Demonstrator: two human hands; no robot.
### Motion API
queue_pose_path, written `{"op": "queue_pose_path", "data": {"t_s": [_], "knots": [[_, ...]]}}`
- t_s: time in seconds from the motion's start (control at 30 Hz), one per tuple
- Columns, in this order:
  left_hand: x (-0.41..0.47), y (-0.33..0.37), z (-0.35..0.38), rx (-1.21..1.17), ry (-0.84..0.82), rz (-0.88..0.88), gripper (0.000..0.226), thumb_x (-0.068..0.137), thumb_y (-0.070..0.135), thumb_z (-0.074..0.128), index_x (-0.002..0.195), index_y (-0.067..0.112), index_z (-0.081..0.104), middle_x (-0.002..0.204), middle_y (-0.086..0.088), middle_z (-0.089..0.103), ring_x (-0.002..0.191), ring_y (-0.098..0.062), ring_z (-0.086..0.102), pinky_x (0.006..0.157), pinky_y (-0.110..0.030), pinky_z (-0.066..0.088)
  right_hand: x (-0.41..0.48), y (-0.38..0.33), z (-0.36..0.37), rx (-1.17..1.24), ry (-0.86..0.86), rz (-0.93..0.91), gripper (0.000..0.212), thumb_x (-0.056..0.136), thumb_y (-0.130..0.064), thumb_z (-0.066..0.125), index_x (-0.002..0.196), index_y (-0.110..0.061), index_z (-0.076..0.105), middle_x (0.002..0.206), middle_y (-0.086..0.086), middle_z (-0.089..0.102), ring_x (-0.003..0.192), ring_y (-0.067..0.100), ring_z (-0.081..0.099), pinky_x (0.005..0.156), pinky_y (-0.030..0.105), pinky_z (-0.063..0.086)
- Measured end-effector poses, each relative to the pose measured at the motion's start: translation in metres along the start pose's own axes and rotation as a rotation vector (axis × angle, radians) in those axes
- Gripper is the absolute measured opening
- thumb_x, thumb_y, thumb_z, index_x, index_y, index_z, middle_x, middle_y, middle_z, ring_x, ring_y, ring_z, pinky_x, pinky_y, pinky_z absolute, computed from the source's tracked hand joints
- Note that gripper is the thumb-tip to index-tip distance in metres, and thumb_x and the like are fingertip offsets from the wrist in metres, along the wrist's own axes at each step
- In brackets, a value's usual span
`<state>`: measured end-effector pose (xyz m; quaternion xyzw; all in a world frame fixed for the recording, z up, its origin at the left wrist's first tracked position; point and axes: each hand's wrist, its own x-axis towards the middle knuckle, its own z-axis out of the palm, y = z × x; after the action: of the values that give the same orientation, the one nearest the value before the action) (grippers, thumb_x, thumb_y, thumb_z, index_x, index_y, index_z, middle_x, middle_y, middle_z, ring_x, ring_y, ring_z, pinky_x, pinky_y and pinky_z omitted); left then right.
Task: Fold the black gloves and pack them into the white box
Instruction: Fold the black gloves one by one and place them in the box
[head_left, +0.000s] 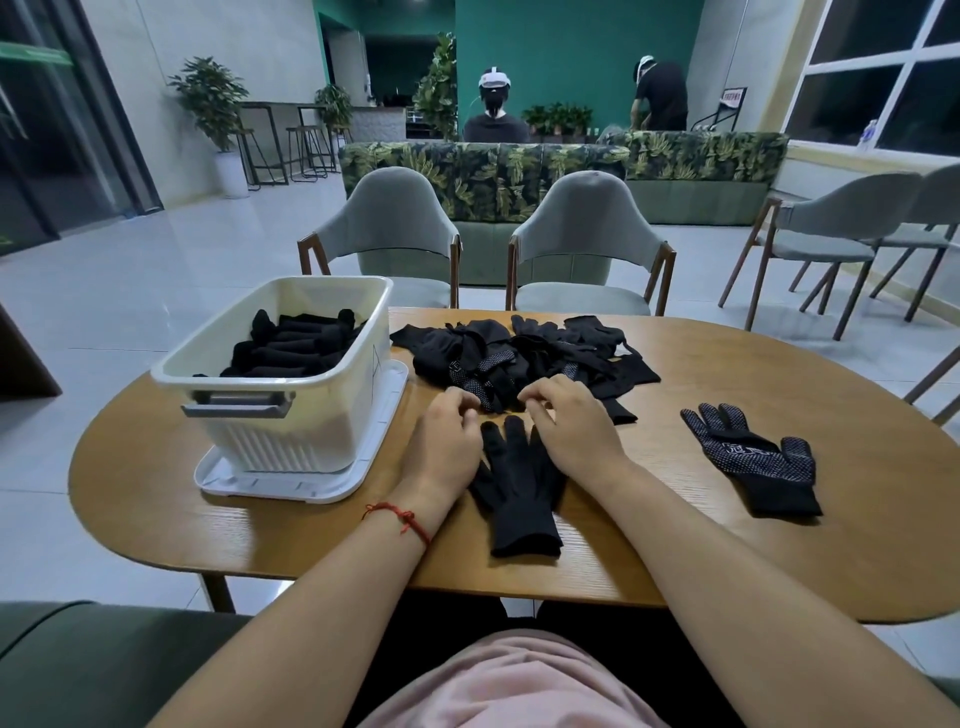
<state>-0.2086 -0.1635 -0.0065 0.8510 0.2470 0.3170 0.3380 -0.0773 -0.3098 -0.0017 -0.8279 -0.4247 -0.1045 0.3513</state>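
black gloves (519, 358) lie heaped in a loose pile at the middle of the wooden table (727, 551). a flat glove (522, 504) lies near the front edge with its cuff toward the person, and a dotted glove (753, 457) lies alone, well apart to the right. the white box (280, 441) stands on a white lid (363, 462) at the left, with folded gloves (291, 348) packed inside. the left hand (447, 441) and right hand (571, 423) sit either side of the flat glove's fingertips, at the pile's near edge. both have fingers curled inward, knuckles up, and whether they pinch any fabric cannot be told. a red string (402, 519) circles the left wrist.
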Motion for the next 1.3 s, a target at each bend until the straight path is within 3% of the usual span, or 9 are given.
{"op": "queue_pose_path", "data": {"t_s": [0.13, 0.23, 0.33, 0.5, 0.6, 0.7, 0.93, 1.1, 1.3], "knots": [[-0.012, -0.002, -0.019, -0.186, 0.005, 0.028, 0.028, 0.102, 0.003, 0.051, 0.106, 0.025, 0.068, 0.102, 0.013, 0.068, 0.101, 0.0, 0.063, 0.086, -0.017, 0.048, -0.019, -0.003, -0.021, 0.111, -0.24, -0.12, 0.026, 0.108, -0.04, 0.057, 0.131, -0.035, 0.07, 0.135, -0.021, 0.061, 0.126, 0.003, 0.049, 0.111, 0.034, 0.042], [-0.027, -0.004, -0.027, -0.17, -0.052, 0.17, 0.032, 0.098, -0.001, 0.055, 0.104, 0.026, 0.071, 0.101, 0.016, 0.071, 0.103, -0.003, 0.067, 0.092, -0.024, 0.054, -0.033, -0.001, -0.027, -0.102, -0.453, -0.192, 0.062, 0.103, -0.07, 0.047, 0.156, -0.039, 0.05, 0.164, -0.02, 0.041, 0.151, 0.003, 0.031, 0.125, 0.035, 0.026], [-0.038, -0.007, -0.035, -0.195, -0.037, 0.225, 0.047, 0.09, -0.012, 0.053, 0.101, 0.03, 0.071, 0.104, 0.017, 0.075, 0.108, -0.004, 0.07, 0.096, -0.027, 0.057, -0.038, -0.001, -0.025, -0.212, -0.487, -0.203, 0.073, 0.101, -0.079, 0.04, 0.162, -0.039, 0.04, 0.171, -0.018, 0.031, 0.158, 0.005, 0.022, 0.131, 0.039, 0.018], [-0.044, -0.013, -0.043, -0.271, -0.157, 0.118, 0.053, 0.094, -0.016, 0.04, 0.098, 0.029, 0.067, 0.122, 0.021, 0.072, 0.123, -0.002, 0.066, 0.108, -0.042, 0.054, -0.051, -0.009, -0.04, 0.007, -0.367, -0.272, 0.045, 0.103, -0.062, 0.057, 0.143, -0.041, 0.062, 0.153, -0.026, 0.05, 0.146, -0.003, 0.037, 0.121, 0.031, 0.032], [-0.051, 0.0, -0.047, -0.222, -0.212, 0.267, 0.059, 0.082, -0.019, 0.041, 0.096, 0.033, 0.065, 0.128, 0.019, 0.068, 0.13, -0.008, 0.06, 0.112, -0.036, 0.049, -0.073, -0.017, -0.051, 0.179, -0.327, -0.316, 0.017, 0.098, -0.047, 0.074, 0.111, -0.036, 0.077, 0.129, -0.025, 0.063, 0.13, 0.007, 0.054, 0.109, 0.03, 0.043], [-0.062, 0.011, -0.053, -0.153, -0.308, 0.455, 0.052, 0.076, -0.015, 0.052, 0.101, 0.027, 0.069, 0.122, 0.013, 0.066, 0.124, -0.012, 0.06, 0.103, -0.025, 0.047, -0.091, -0.018, -0.057, 0.243, -0.318, -0.34, 0.011, 0.093, -0.04, 0.083, 0.092, -0.031, 0.078, 0.111, -0.019, 0.067, 0.109, 0.014, 0.061, 0.096, 0.036, 0.049], [-0.067, 0.011, -0.048, -0.018, -0.506, 0.554, 0.035, 0.083, 0.003, 0.058, 0.103, 0.028, 0.074, 0.112, 0.017, 0.07, 0.107, -0.014, 0.063, 0.094, -0.039, 0.053, -0.1, -0.018, -0.056, 0.137, -0.313, -0.391, 0.017, 0.086, -0.047, 0.085, 0.093, -0.033, 0.077, 0.108, -0.023, 0.068, 0.103, 0.007, 0.063, 0.086, 0.035, 0.054], [-0.066, 0.012, -0.054, -0.041, -0.559, 0.487, 0.051, 0.075, -0.002, 0.055, 0.114, 0.027, 0.072, 0.114, 0.019, 0.071, 0.111, -0.011, 0.064, 0.099, -0.037, 0.052, -0.106, -0.019, -0.048, -0.006, -0.155, -0.467, 0.011, 0.088, -0.04, 0.079, 0.087, -0.03, 0.074, 0.101, -0.021, 0.07, 0.088, 0.005, 0.064, 0.068, 0.037, 0.056], [-0.069, 0.016, -0.056, -0.016, -0.59, 0.558, 0.044, 0.081, 0.012, 0.066, 0.122, 0.029, 0.068, 0.117, 0.021, 0.064, 0.11, -0.009, 0.06, 0.097, -0.033, 0.051, -0.103, -0.02, -0.051, 0.142, -0.184, -0.375, 0.008, 0.09, -0.03, 0.079, 0.088, -0.026, 0.072, 0.099, -0.02, 0.071, 0.089, 0.006, 0.068, 0.074, 0.038, 0.057]]}}
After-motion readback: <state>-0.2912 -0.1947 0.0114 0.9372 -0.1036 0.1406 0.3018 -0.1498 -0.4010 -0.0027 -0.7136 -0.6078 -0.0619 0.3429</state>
